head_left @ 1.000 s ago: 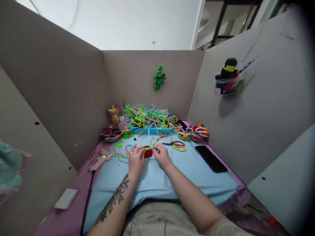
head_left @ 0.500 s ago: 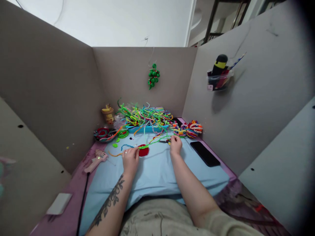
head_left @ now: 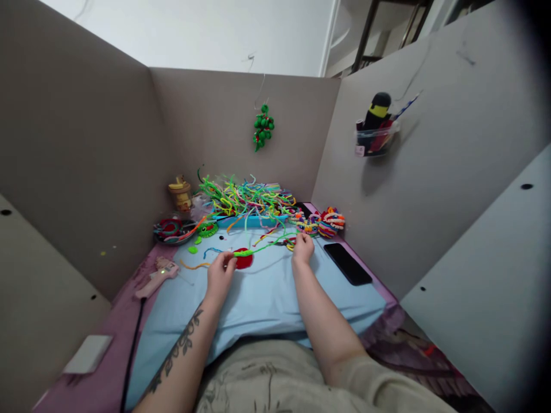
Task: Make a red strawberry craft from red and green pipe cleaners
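Observation:
A bright green pipe cleaner [head_left: 269, 246] stretches between my two hands above the blue cloth [head_left: 258, 304]. My left hand [head_left: 221, 272] pinches its thicker, bunched end, close to a flat red round piece [head_left: 244, 260] on the cloth. With closed fingers, my right hand [head_left: 303, 248] grips the other end. Beside the right hand lies a pair of scissors or pliers [head_left: 289, 244], partly hidden. Left of the left hand are an orange pipe cleaner [head_left: 193, 265], a blue one [head_left: 212, 250] and small light-green pieces [head_left: 193, 249].
A blue tray [head_left: 252, 222] heaped with colourful pipe cleaners stands at the back. A black phone [head_left: 348, 264] lies on the right, a pink glue gun [head_left: 157, 278] on the left. Striped woven pieces [head_left: 330, 222] sit back right. Grey panels [head_left: 241, 126] enclose the table.
The view has shifted slightly, so everything sits a little further left. Both hands keep their hold on the green pipe cleaner, which sags a little more between them.

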Demonstrator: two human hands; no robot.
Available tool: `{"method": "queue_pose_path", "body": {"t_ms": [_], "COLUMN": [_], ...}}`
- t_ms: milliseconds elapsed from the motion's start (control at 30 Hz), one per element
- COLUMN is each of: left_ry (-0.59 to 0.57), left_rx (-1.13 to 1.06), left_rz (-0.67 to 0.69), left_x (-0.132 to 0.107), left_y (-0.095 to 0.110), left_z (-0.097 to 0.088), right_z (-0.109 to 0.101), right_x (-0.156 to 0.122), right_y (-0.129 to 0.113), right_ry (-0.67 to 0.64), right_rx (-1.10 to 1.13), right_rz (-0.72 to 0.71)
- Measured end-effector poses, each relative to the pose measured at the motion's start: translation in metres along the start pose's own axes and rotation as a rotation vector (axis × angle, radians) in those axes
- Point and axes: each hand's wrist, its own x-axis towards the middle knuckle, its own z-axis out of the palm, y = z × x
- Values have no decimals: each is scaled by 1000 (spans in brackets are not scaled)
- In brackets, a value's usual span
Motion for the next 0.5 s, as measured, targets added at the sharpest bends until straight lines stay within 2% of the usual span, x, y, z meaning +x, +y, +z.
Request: {"method": "queue_pose_path", "body": {"t_ms": [133,300,400,500], "left_ry": [22,71,7,-137], "left_rx": [86,250,374,582], "left_rz": [198,236,228,191], "left_x": [-1,-2,0,4], "left_y": [-1,0,6,16], "left_z": [1,-4,-13,-31], "right_z": [-1,-1,0,1], "right_x": [0,-3,-3,-2], "right_y": [-1,-5,-6,-4], "right_ry": [2,-25,-28,-50], "right_rx": [-25,-45,-44,-39], "right_rz": [5,-27,-27,-32]}}
